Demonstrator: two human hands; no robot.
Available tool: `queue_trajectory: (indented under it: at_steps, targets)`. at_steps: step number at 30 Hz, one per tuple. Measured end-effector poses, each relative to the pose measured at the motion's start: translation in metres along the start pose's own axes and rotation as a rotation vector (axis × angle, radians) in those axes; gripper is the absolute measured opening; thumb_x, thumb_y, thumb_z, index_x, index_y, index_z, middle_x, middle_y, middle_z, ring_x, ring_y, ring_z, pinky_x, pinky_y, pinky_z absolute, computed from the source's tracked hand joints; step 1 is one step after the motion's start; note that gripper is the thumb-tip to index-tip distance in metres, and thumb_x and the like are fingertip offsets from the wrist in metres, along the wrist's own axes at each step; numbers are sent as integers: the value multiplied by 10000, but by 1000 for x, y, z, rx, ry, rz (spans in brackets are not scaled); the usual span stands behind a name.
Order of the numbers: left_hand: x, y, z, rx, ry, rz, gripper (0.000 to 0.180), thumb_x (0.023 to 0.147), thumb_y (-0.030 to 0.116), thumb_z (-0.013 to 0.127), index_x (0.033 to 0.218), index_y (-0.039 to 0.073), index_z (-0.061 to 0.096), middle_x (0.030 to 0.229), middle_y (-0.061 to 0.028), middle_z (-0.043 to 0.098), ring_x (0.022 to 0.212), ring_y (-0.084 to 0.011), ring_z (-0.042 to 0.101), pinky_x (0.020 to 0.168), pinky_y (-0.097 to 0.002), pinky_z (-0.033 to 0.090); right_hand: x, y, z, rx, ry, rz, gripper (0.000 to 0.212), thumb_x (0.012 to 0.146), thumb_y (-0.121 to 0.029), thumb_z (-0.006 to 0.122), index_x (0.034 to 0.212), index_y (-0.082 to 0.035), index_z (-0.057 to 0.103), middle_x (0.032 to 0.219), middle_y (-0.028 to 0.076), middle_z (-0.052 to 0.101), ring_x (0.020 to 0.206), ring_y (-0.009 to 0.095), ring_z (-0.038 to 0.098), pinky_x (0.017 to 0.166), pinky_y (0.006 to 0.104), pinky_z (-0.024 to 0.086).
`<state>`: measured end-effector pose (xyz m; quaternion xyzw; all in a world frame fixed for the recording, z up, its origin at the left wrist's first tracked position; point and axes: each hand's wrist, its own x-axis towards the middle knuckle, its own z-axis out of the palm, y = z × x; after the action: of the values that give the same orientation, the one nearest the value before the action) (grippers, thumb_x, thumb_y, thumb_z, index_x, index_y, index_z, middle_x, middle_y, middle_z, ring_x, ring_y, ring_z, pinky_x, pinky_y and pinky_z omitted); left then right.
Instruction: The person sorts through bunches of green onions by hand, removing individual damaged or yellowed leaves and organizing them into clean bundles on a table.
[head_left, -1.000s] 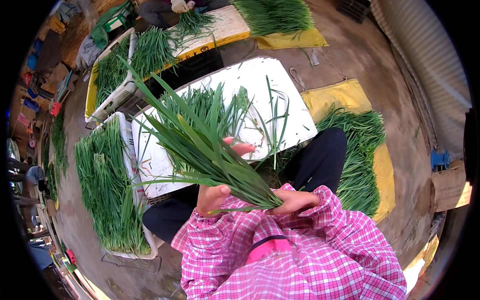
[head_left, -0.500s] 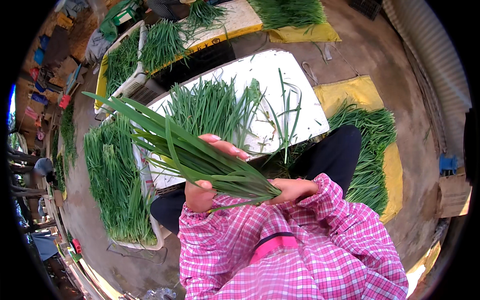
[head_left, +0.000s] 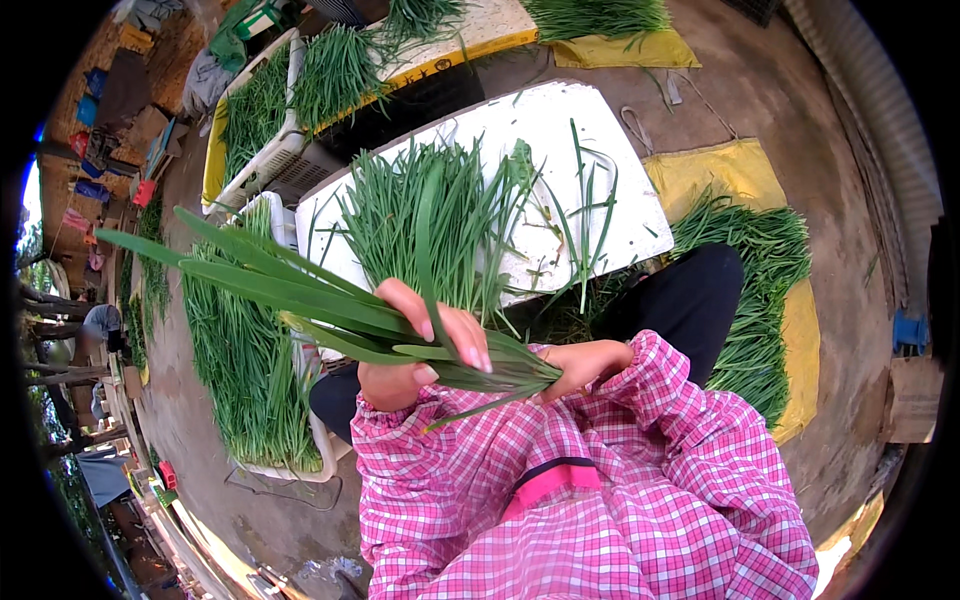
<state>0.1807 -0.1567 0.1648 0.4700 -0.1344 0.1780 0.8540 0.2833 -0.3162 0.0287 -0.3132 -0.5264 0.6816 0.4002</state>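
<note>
A bunch of garlic chives is held slantwise in front of my chest, its long flat leaf tips pointing up to the left. My right hand is closed round the narrow gathered end. Farther up the bunch, my left hand wraps its fingers over the leaves, with the thumb below. One leaf bends upward beside the left fingers, and another droops under the bunch. Just beyond my hands, a pile of chives lies on a white board, with loose leaves scattered to its right.
On the left stands a white crate heaped with chives. At the right, more chives lie on a yellow sack, past my knee. Another topped table and a chive-filled crate stand beyond.
My left hand has closed down over the leaves, its fingers now wrapped across the bunch. The leaf spread is narrower. My right hand keeps its hold, and the view has shifted slightly.
</note>
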Motion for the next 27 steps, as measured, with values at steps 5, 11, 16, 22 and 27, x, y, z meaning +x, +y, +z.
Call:
queue_trajectory:
  at_steps: [5, 11, 16, 22, 27]
  targets:
    - [-3, 9, -1, 98, 12, -32, 365, 626, 173, 697, 875, 11, 486, 645, -64, 511, 577, -156, 472, 558, -285, 349, 12, 10, -10, 27, -114, -72, 228, 689, -90, 561, 864, 42, 497, 777, 86, 519, 744, 146, 458, 666, 288, 385]
    - [0, 6, 16, 311, 273, 28, 365, 797, 322, 513, 559, 67, 405, 650, -114, 494, 627, -186, 487, 541, -301, 378, 14, 11, -20, 20, -97, 77, 250, 700, -146, 588, 882, 14, 527, 692, 24, 552, 607, 98, 508, 543, 240, 416]
    - [8, -5, 15, 347, 288, -108, 405, 866, 356, 361, 564, 90, 311, 434, -2, 383, 398, -111, 370, 457, -251, 316, -3, -7, -37, 42, 77, 65, 623, 658, -148, 653, 1166, 12, 330, 1003, 113, 498, 904, 127, 470, 773, 256, 381]
    - [29, -45, 4, 544, 396, 49, 330, 876, 256, 381, 603, 87, 307, 445, 7, 320, 412, -96, 310, 457, -247, 293, -62, 26, -61, -189, 688, 85, 794, 669, -113, 654, 1292, -55, 165, 1178, 129, 390, 1110, 197, 357, 950, 306, 258]
    - [32, -91, -23, 587, 526, -3, 293, 870, 202, 412, 625, 79, 307, 480, 15, 311, 449, -83, 306, 455, -218, 276, -71, 44, -68, 21, 858, 133, 533, 714, -112, 612, 1176, -7, 368, 1066, 133, 494, 981, 193, 481, 873, 306, 361]
